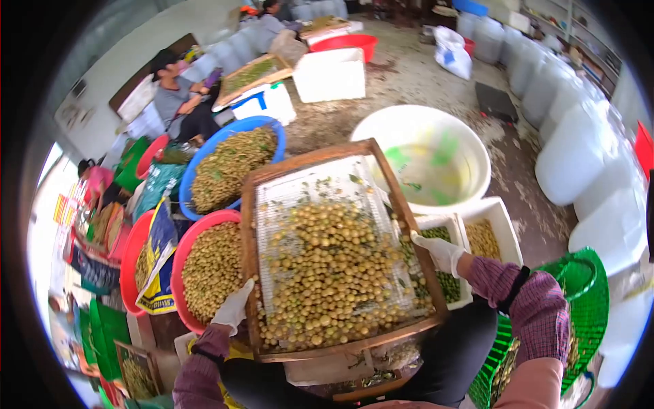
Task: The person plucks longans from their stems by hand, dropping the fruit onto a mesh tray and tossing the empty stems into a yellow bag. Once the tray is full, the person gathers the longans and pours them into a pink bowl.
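A wooden-framed mesh sieve [428, 273] is held tilted above my lap. Small round yellowish-brown fruits [327, 266] are heaped across its middle and lower part, with bits of green leaf near the top. In a white glove, my left hand [234, 308] is closed on the frame's lower left side. My right hand [441, 253], gloved too, grips the right side rail, its fingers partly hidden. Just left of the sieve stands a pink tub [178, 273] of similar fruits. Under the right rail, a white foam box [466, 290] holds green fruits.
A blue tub [281, 140] of fruits and a large white tub [477, 163] lie beyond the sieve. To my right are a green basket [596, 286] and another foam box [512, 238]. Translucent barrels [579, 153] line the right wall. A co-worker [178, 95] sits at far left.
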{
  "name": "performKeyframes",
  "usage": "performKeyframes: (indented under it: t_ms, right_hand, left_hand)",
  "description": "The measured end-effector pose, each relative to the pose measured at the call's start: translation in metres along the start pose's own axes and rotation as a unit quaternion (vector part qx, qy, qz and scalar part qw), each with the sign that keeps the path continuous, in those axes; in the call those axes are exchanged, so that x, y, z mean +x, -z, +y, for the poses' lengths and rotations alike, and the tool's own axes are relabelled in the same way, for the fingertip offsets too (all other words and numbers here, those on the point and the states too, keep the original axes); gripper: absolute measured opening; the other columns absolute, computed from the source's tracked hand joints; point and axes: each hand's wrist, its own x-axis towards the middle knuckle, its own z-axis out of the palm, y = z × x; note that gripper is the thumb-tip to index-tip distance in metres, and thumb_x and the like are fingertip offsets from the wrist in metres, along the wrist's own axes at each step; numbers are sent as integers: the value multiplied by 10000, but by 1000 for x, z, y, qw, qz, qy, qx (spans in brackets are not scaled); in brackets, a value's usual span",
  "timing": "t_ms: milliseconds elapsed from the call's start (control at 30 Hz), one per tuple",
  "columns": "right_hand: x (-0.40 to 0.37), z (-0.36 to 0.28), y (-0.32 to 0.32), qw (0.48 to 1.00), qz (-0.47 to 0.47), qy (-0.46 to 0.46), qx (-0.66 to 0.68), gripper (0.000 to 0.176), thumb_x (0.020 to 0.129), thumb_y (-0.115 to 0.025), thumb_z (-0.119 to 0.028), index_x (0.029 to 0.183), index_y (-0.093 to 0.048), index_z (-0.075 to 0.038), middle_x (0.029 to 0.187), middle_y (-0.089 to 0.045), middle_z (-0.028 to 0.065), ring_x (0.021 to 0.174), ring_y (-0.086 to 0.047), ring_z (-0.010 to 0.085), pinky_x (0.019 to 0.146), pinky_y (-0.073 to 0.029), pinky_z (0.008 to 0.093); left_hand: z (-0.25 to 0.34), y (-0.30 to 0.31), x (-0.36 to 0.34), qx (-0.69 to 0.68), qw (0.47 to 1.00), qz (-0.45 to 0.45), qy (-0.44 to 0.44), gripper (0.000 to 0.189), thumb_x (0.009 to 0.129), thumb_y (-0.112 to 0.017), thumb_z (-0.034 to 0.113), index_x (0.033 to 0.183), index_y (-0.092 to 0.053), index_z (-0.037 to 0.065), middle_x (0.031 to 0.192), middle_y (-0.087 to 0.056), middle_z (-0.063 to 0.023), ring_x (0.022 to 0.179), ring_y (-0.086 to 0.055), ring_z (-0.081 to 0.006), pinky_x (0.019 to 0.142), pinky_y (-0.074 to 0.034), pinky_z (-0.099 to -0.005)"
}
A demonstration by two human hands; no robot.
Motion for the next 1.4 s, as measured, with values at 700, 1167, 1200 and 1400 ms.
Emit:
performKeyframes:
  t_ms: [700, 1167, 1200, 1400]
  right_hand:
    - [-176, -115, -41, 970, -13, 216, -113, 350, 956, -486, -369, 1083, -586, -59, 762, -568, 5, 615, -486, 103, 561, -434, 256]
    - [-207, -44, -21, 928, 72, 253, -262, 301, 946, -500, -207, 1187, -534, -29, 875, -605, 35, 741, -560, 114, 642, -462, 253]
    - [-209, -44, -12, 882, 83, 297, -357, 299, 946, -502, -226, 1172, -540, -34, 832, -603, 34, 699, -557, 115, 615, -461, 256]
    - [-249, -32, -23, 934, 104, 239, -244, 304, 923, -559, -317, 1066, -602, -53, 718, -580, 8, 602, -548, 98, 541, -464, 247]
  left_hand:
    - [95, 21, -190, -260, 931, -213, -141, 497, 871, -592, 340, 1245, -522, 21, 1138, -627, -139, 977, -640, -233, 883, -515, -364]
    - [2, 15, -214, -244, 941, -112, -207, 448, 832, -660, 204, 1185, -545, -46, 1056, -644, -149, 953, -642, -243, 839, -529, -383]
    - [-3, 14, -210, -237, 930, -111, -260, 438, 833, -658, 201, 1176, -549, -49, 1061, -643, -151, 951, -643, -241, 841, -527, -385]
    - [-25, 10, -227, -228, 921, -153, -275, 436, 855, -643, 221, 1174, -538, -58, 1086, -637, -126, 1025, -612, -240, 976, -440, -326]
